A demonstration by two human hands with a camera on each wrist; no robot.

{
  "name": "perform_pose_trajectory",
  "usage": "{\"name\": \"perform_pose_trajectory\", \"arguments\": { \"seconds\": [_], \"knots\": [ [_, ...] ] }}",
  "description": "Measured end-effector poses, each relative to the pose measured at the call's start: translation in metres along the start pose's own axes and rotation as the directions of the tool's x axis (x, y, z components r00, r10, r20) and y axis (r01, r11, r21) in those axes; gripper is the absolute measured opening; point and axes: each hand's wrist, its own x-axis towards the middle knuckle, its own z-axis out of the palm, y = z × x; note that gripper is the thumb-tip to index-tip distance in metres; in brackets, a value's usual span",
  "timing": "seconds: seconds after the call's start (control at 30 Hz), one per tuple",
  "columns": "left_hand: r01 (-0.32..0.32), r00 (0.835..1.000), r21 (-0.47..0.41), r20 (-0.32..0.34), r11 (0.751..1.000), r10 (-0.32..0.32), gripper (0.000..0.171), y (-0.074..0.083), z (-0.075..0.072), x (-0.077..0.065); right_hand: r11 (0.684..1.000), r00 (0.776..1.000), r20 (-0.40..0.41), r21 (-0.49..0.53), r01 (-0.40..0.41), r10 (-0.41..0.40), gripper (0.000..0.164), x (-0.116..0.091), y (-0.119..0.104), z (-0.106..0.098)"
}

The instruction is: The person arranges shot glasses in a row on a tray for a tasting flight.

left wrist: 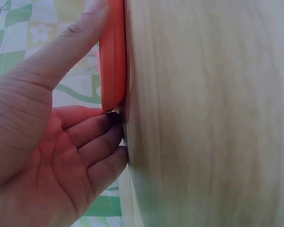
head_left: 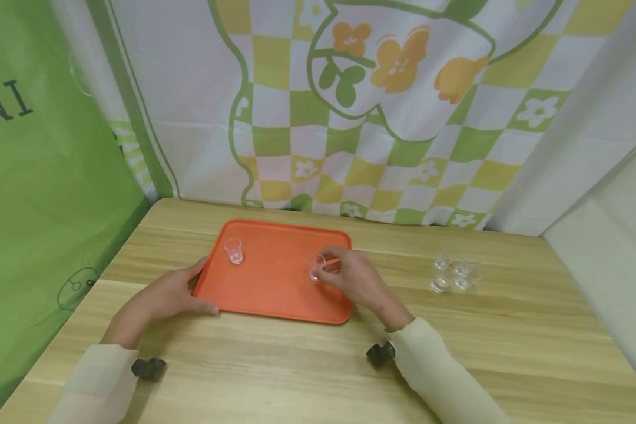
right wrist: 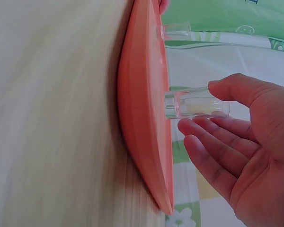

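An orange-red tray lies on the wooden table. My left hand holds its near left corner, the thumb along the front edge and the fingers against the left side; in the left wrist view the lower fingertips rest at the tabletop. Over the tray's right half, my right hand pinches a small clear shot glass between thumb and fingers. That glass is upright, its base right at the tray's surface. Another clear shot glass stands upright on the tray's left part.
Several clear shot glasses stand grouped on the table to the right of the tray. A patterned curtain hangs behind the table's far edge, with a green cloth at the left. Small black cameras sit at both wrists.
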Motion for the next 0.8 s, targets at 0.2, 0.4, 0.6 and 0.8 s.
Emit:
{"name": "perform_pose_trajectory", "arguments": {
  "seconds": [0.2, 0.4, 0.6, 0.8],
  "knots": [
    [0.009, 1.000, -0.004, 0.004, 1.000, -0.009, 0.129, 0.002, 0.000, -0.001, 1.000, 1.000, 0.010, -0.005, 0.018, -0.018, 0.025, 0.010, -0.007, 0.012],
    [0.002, 1.000, -0.010, 0.001, 1.000, -0.002, 0.128, 0.001, 0.000, -0.001, 0.999, 0.998, 0.052, 0.030, 0.025, -0.027, 0.025, 0.020, -0.015, 0.021],
    [-0.004, 1.000, -0.008, -0.001, 1.000, 0.004, 0.128, 0.000, 0.001, 0.000, 0.999, 0.997, 0.079, 0.024, 0.024, -0.025, 0.029, 0.030, -0.022, 0.029],
    [0.008, 1.000, -0.007, 0.004, 1.000, -0.008, 0.128, 0.001, -0.001, -0.001, 0.999, 0.995, 0.105, 0.036, -0.005, 0.001, 0.032, 0.040, -0.028, 0.038]
  ]
}}
